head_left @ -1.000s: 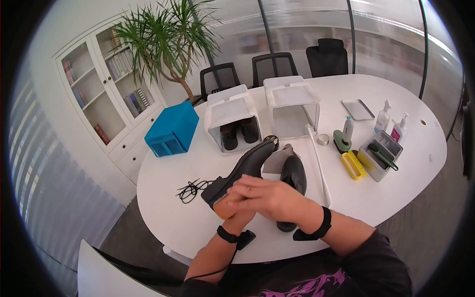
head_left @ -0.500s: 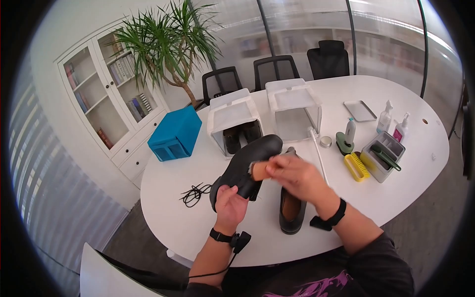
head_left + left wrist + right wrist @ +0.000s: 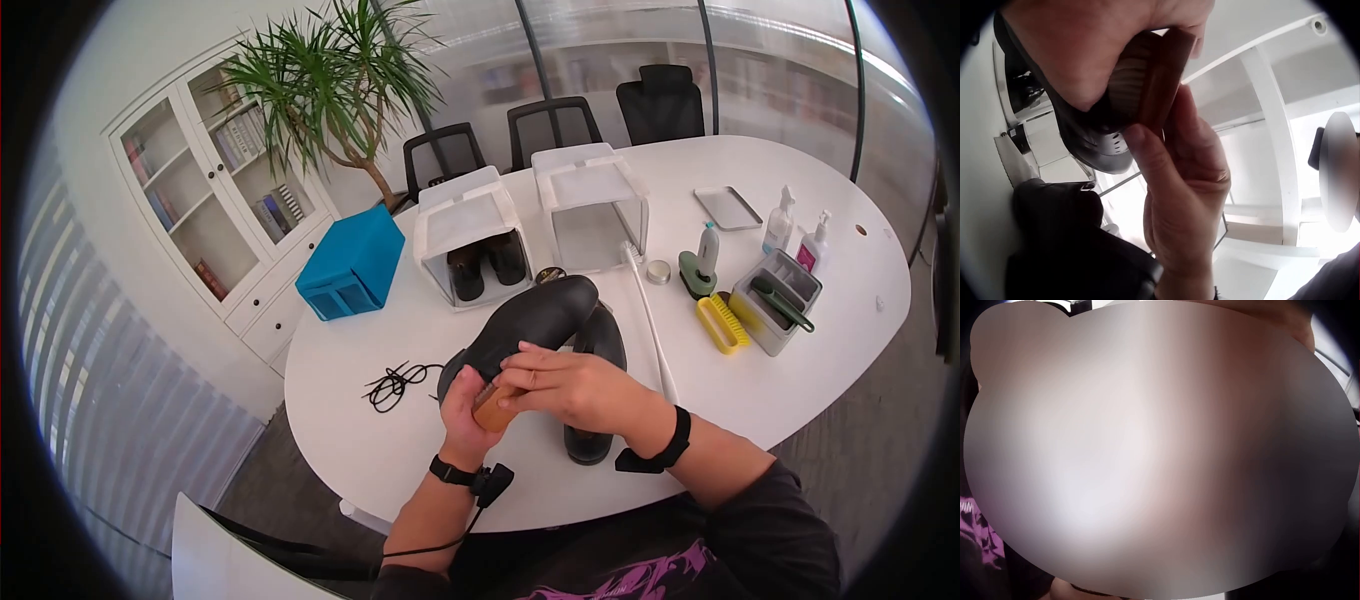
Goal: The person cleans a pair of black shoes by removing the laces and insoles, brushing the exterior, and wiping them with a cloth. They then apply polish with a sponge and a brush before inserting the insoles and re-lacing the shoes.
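Observation:
I hold a black leather shoe [image 3: 535,315] tilted up above the table, toe pointing away. My left hand [image 3: 462,408] grips it from below at the heel. My right hand [image 3: 545,383] pinches a small wooden brush [image 3: 492,405] and presses it against the shoe's heel end. In the left wrist view the wooden brush [image 3: 1161,72] lies against the shoe [image 3: 1088,147], with the right hand's fingers [image 3: 1179,169] round it. The second black shoe [image 3: 592,345] stands on the table just right of the held one. The right wrist view is blurred over.
Black laces [image 3: 395,382] lie to the left. Behind are a blue box [image 3: 350,262] and two clear shoe boxes [image 3: 465,232] [image 3: 590,200], one holding a dark pair. To the right are a long white stick [image 3: 650,325], yellow brush [image 3: 718,326], grey caddy [image 3: 775,300], bottles and tray [image 3: 728,208].
My right hand swept the brush from the heel up along the shoe's side, then came back to the heel. The left hand has kept its hold and raised the shoe a little.

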A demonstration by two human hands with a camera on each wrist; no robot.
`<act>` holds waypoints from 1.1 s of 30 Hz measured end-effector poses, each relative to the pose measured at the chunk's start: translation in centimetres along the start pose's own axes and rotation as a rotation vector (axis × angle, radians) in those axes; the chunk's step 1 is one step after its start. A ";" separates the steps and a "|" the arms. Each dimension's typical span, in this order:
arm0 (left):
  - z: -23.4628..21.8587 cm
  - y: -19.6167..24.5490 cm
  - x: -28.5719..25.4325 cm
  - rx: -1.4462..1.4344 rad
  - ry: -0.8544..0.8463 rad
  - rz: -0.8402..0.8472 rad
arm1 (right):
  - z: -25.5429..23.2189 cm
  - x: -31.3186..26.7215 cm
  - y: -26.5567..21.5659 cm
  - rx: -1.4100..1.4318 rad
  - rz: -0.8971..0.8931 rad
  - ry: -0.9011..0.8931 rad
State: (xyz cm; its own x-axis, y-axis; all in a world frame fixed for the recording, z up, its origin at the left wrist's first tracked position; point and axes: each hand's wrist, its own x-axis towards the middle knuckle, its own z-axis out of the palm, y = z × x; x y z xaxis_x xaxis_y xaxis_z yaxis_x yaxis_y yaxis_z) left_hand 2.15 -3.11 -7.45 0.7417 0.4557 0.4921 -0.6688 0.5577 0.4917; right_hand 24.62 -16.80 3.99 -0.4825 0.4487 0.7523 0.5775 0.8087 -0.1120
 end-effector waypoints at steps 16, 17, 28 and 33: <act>3.5 0.7 1.3 0.294 0.239 0.053 | -0.8 -0.1 -0.5 -0.170 0.251 0.372; 3.6 0.4 1.4 0.321 0.264 0.045 | -0.9 -0.1 -0.5 -0.148 0.310 0.365; 4.7 0.1 1.9 0.802 0.310 -0.144 | -1.6 0.5 2.7 -0.262 0.386 0.550; 5.3 -0.4 2.4 0.346 0.404 0.073 | -0.3 0.3 1.8 -0.237 0.480 0.593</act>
State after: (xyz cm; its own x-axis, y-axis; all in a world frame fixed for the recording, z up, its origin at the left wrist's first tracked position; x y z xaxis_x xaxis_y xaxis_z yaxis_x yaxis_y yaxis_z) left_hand 3.89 -5.90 -2.65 0.6070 0.7537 0.2519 -0.6464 0.2839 0.7082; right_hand 25.69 -15.28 4.21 0.2469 0.3961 0.8844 0.7902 0.4460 -0.4204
